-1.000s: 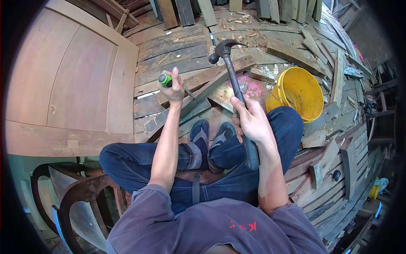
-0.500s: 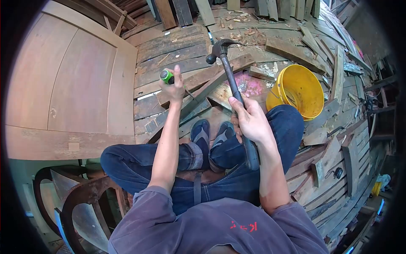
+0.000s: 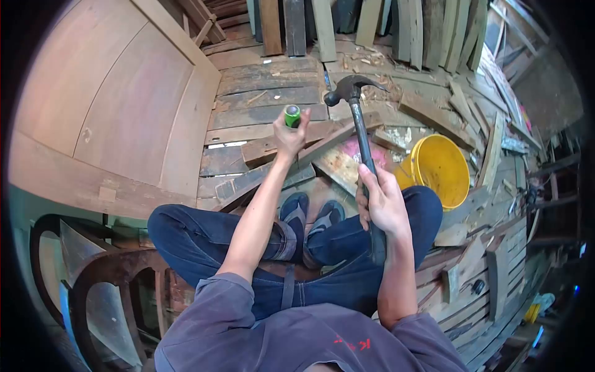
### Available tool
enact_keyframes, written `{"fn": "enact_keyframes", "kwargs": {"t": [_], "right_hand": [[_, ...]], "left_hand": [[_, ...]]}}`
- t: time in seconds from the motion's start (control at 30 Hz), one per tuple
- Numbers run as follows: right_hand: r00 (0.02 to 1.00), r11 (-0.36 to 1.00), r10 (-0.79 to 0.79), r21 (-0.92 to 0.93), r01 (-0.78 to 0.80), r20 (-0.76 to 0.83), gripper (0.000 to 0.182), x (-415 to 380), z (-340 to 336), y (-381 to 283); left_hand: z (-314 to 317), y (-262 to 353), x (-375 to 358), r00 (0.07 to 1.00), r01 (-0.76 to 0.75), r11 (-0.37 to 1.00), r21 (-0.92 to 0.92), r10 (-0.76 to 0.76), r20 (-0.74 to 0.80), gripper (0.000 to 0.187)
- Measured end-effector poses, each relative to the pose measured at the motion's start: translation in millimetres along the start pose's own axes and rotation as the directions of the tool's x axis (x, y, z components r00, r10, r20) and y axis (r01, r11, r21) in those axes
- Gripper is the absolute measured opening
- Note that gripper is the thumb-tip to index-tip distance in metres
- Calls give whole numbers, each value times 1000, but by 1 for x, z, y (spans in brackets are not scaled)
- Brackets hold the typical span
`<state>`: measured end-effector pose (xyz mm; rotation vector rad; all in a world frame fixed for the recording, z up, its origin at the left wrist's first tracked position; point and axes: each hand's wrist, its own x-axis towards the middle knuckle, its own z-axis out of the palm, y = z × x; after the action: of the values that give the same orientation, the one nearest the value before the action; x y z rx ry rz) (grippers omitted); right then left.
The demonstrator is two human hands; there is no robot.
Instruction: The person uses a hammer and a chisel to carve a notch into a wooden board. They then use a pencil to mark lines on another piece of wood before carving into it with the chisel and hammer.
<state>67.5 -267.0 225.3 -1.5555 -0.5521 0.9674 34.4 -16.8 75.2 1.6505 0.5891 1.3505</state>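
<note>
a claw hammer is held in the right hand, its handle gripped low, with the thumb laid along it. its long axis runs from the far end, slightly left, down toward the person's lap, slightly right. the head is held uppermost and away from the body, the striking face turned left and the curved claw right; the butt of the handle sticks out below the hand, over the jeans.

a green-handled tool is closed in the left hand, its round end turned up toward the camera. its lower part is hidden by the fist, so its full axis cannot be told.

beyond the shoes, a long timber is laid diagonally, from near left to far right, on the plank floor. a yellow bucket is seen tipped in view, to the right of the hammer.
</note>
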Motion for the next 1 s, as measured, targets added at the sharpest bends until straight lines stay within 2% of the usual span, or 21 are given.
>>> {"fn": "enact_keyframes", "kwargs": {"t": [0.1,0.23,0.27,0.37,0.4,0.43,0.5,0.53,0.63,0.7,0.77,0.8,0.83,0.93,0.97,1.0], "right_hand": [[997,997,-69,-25,70,47,31,-10,6,-16],[996,991,-62,-118,69,64,31,-16,18,-25],[991,964,-107,-237,123,78,33,-11,18,-20],[996,918,-9,-395,42,84,33,0,19,-21],[996,891,-55,-446,83,77,33,0,19,-29],[999,900,28,-436,-16,20,33,-4,18,-42],[995,887,-95,-452,90,13,33,-8,15,-58],[967,839,-254,-490,237,33,31,-9,13,-62],[909,829,-411,-442,343,-65,27,-16,23,-73],[822,712,-569,-521,470,-36,26,-5,29,-54],[889,667,-456,-645,373,41,30,3,31,-35],[972,736,-228,-643,212,59,32,5,25,-35],[997,766,15,-642,35,72,33,5,21,-37],[995,833,-74,-545,95,61,36,-2,18,-48],[990,816,-133,-561,135,44,37,-6,19,-57],[986,836,-166,-528,151,18,37,-10,21,-66]], "left_hand": [[4,9,1,995,-103,991,87,103,5,29],[5,21,-1,998,-58,998,30,58,11,30],[5,21,-1,998,-58,998,30,58,18,30],[6,21,-3,997,-70,997,26,70,19,27],[6,18,-3,997,-77,996,48,76,20,26],[5,15,-2,997,-80,994,73,79,18,24],[4,19,-1,995,-98,995,30,98,17,24],[5,20,-1,994,-106,994,19,106,3,25],[7,19,1,993,-114,993,-17,113,-28,27],[4,17,3,994,-108,994,-1,108,-21,26],[3,19,2,995,-100,995,-17,99,-29,24],[4,19,2,995,-91,995,-27,90,-38,23],[5,20,0,996,-81,996,-37,80,-41,22],[12,10,6,987,-160,987,5,160,-33,20],[10,8,0,985,-170,985,28,170,-23,20],[6,13,0,994,-106,994,-2,106,-4,21]]}}
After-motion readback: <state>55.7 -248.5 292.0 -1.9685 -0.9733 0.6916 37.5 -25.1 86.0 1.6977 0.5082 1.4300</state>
